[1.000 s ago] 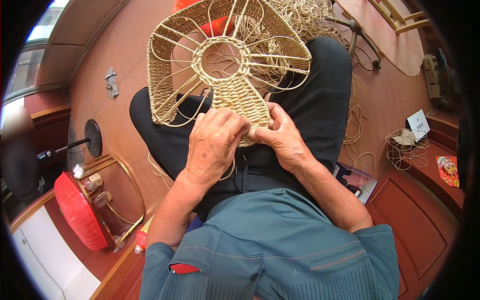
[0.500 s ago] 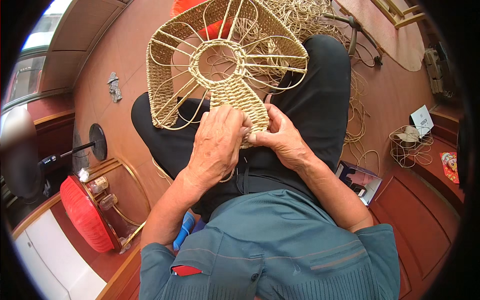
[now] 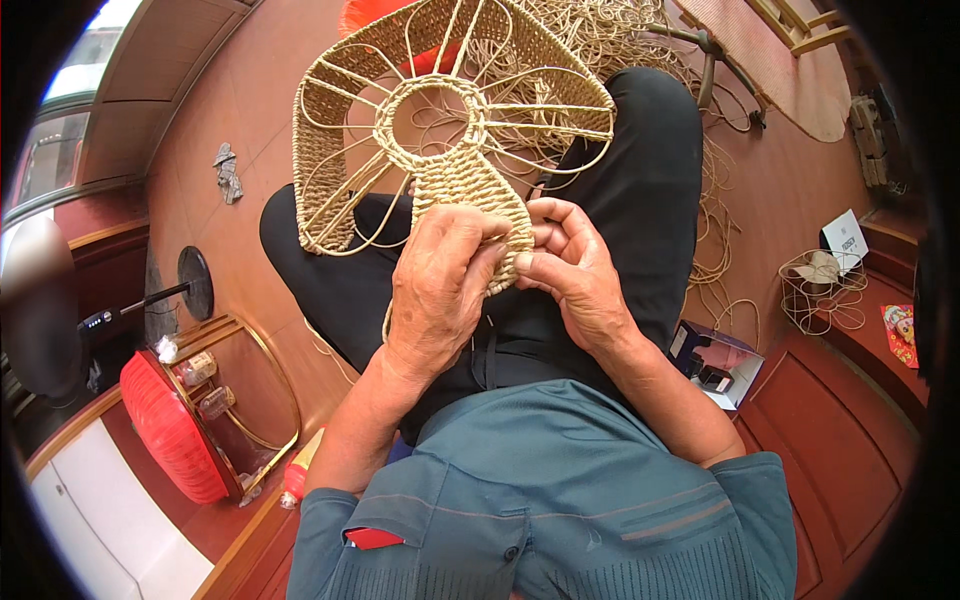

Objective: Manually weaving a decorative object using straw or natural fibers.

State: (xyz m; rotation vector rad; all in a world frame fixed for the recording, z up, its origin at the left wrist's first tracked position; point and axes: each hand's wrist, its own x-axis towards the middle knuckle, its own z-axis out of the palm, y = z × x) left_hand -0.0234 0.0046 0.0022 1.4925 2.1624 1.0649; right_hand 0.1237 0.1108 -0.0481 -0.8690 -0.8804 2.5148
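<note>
A tan woven-rope basket piece (image 3: 316,130) rests over my lap, with a ring (image 3: 428,82), rope spokes and loops, and a densely woven panel (image 3: 462,185) reaching toward me. My left hand (image 3: 440,280) grips the near left part of that panel, fingers curled over it, a loose strand hanging beside the wrist. My right hand (image 3: 575,275) pinches the panel's right edge with thumb tip and bent fingers; some fingertips are hidden behind it.
Piled tan cord (image 3: 570,35) lies beyond my knees, trailing rightward. A red object (image 3: 370,16) sits behind the basket. A red item on a gold frame (image 3: 172,430) and a pedestal base (image 3: 195,283) are at left, an open box (image 3: 735,375) and wire bundle (image 3: 822,300) at right.
Both hands have shifted slightly rightward along the panel, and my right hand's fingers have lifted and re-bent at its edge. The ring has moved a little left.
</note>
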